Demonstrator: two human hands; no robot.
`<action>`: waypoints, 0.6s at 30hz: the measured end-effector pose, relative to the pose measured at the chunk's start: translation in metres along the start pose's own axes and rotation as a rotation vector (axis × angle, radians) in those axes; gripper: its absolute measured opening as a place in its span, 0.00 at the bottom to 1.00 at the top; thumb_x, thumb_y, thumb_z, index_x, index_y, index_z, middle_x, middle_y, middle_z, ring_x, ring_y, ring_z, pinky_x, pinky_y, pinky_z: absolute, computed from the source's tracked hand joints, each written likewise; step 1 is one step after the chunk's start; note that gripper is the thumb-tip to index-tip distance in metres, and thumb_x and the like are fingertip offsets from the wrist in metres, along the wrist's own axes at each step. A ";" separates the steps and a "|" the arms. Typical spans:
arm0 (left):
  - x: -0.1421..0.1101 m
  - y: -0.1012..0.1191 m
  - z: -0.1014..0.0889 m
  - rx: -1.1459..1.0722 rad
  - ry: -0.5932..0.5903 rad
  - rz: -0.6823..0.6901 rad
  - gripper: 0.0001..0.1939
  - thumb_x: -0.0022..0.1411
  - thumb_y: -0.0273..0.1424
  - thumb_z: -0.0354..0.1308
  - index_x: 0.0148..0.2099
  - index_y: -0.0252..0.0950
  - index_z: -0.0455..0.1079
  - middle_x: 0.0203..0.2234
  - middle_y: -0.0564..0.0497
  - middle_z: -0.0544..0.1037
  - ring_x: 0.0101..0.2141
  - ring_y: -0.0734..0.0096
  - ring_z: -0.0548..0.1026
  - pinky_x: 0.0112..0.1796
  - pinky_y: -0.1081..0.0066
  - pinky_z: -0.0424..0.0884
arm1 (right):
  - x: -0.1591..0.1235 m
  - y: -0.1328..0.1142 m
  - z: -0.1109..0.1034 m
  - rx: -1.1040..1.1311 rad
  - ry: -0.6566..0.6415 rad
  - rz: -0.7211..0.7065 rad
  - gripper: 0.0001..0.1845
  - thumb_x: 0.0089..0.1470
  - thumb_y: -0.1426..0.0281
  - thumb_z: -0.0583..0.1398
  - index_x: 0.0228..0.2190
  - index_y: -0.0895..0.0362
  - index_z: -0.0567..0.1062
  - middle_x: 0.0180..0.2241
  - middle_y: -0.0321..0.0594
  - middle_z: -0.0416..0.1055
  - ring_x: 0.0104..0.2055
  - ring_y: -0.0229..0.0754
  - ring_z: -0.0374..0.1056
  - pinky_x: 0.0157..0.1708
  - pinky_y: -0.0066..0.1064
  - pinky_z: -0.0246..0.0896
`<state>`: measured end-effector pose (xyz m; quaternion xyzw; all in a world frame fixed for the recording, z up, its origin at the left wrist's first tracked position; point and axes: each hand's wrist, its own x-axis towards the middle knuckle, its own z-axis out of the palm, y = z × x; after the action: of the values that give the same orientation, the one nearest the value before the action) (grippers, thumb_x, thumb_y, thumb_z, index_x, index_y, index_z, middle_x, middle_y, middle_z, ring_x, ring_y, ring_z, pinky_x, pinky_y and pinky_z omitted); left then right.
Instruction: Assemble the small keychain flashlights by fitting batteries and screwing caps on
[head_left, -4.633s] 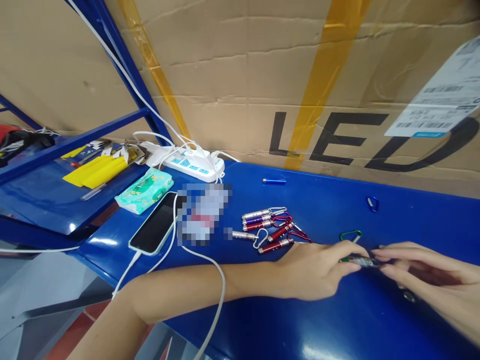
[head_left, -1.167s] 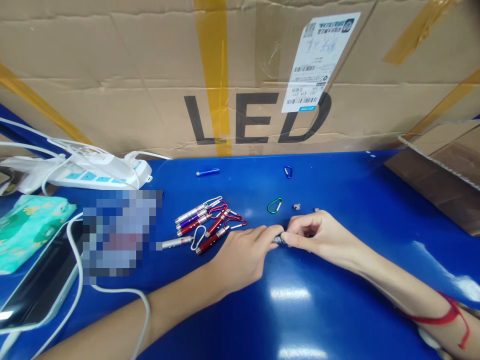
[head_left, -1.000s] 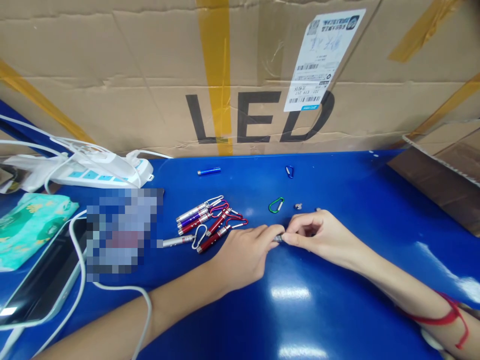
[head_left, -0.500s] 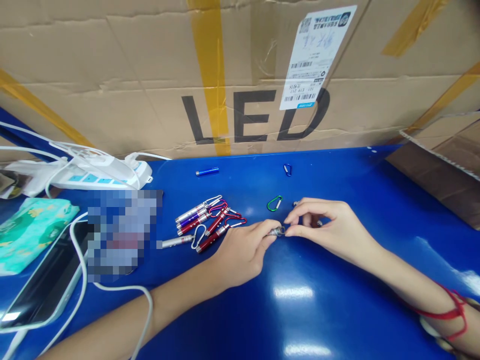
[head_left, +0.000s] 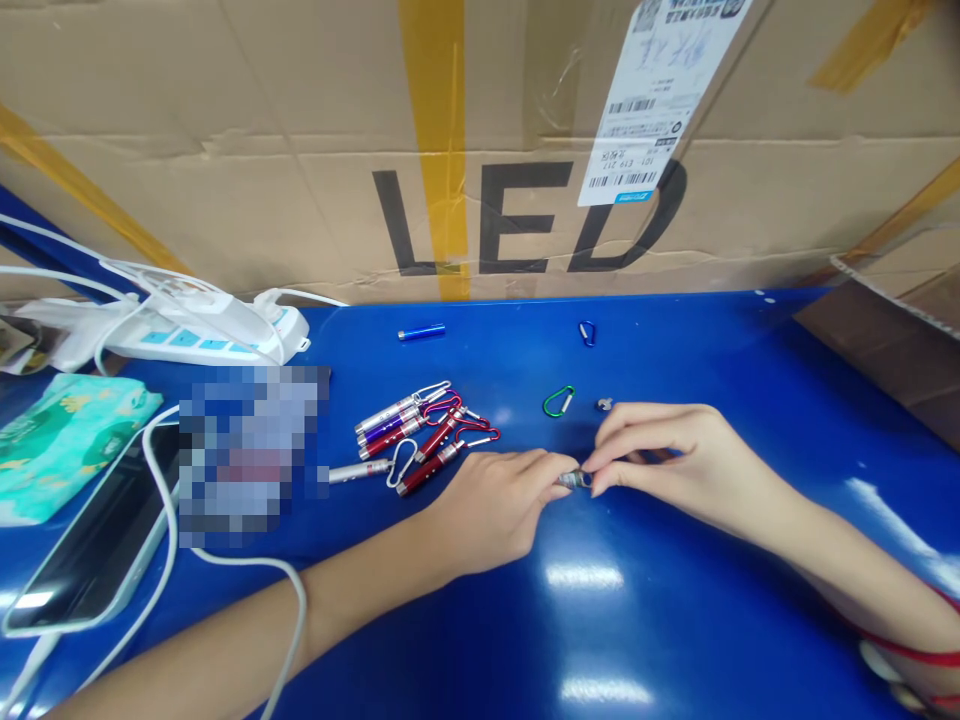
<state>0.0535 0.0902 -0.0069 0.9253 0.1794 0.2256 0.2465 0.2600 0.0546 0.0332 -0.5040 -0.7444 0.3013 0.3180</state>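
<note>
My left hand point(head_left: 499, 505) is closed around a small silvery keychain flashlight point(head_left: 571, 479); only its end pokes out to the right, and the palm hides the rest. At that end, my right hand point(head_left: 675, 450) pinches with thumb and forefinger on a tiny ring. Left of my hands lies a bunch of red, silver and purple keychain flashlights point(head_left: 442, 432) with carabiner clips attached. Just beyond the fingertips are a loose green carabiner point(head_left: 559, 402) and a small dark metal piece point(head_left: 604, 404). Farther back lie a blue carabiner point(head_left: 587, 334) and a blue tube point(head_left: 421, 332).
A large cardboard box point(head_left: 300, 180) walls off the back of the blue table point(head_left: 480, 640), with another box point(head_left: 885, 330) at right. On the left are a white power strip point(head_left: 202, 335), a phone point(head_left: 90, 550), a green tissue pack point(head_left: 67, 445) and a cable point(head_left: 169, 500) crossing my left forearm.
Both hands have shifted slightly to the right and down in the picture, with the view moving a little too. The right fingertips have come closer against the flashlight's end.
</note>
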 end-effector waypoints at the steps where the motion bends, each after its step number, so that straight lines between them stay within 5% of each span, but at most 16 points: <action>1: -0.001 0.000 0.000 0.015 0.012 0.023 0.11 0.71 0.26 0.39 0.44 0.33 0.63 0.31 0.51 0.73 0.29 0.70 0.73 0.27 0.73 0.64 | 0.000 0.000 0.001 -0.010 -0.009 -0.011 0.13 0.49 0.58 0.64 0.22 0.52 0.81 0.24 0.39 0.75 0.26 0.37 0.69 0.26 0.29 0.61; 11: -0.003 0.000 0.002 0.088 0.101 0.104 0.17 0.74 0.29 0.34 0.43 0.30 0.63 0.26 0.50 0.71 0.25 0.72 0.71 0.24 0.74 0.63 | -0.002 0.001 0.005 -0.041 0.020 -0.095 0.13 0.53 0.60 0.61 0.23 0.53 0.80 0.25 0.39 0.74 0.27 0.36 0.70 0.29 0.27 0.63; 18: -0.004 0.002 0.001 0.061 0.111 0.106 0.16 0.73 0.29 0.34 0.42 0.30 0.63 0.26 0.50 0.72 0.25 0.73 0.71 0.24 0.74 0.63 | -0.001 -0.004 0.008 -0.045 0.031 -0.024 0.17 0.52 0.57 0.61 0.21 0.54 0.79 0.22 0.39 0.72 0.22 0.36 0.67 0.23 0.28 0.61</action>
<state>0.0510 0.0861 -0.0074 0.9266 0.1504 0.2838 0.1956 0.2519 0.0513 0.0307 -0.5065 -0.7520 0.2729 0.3217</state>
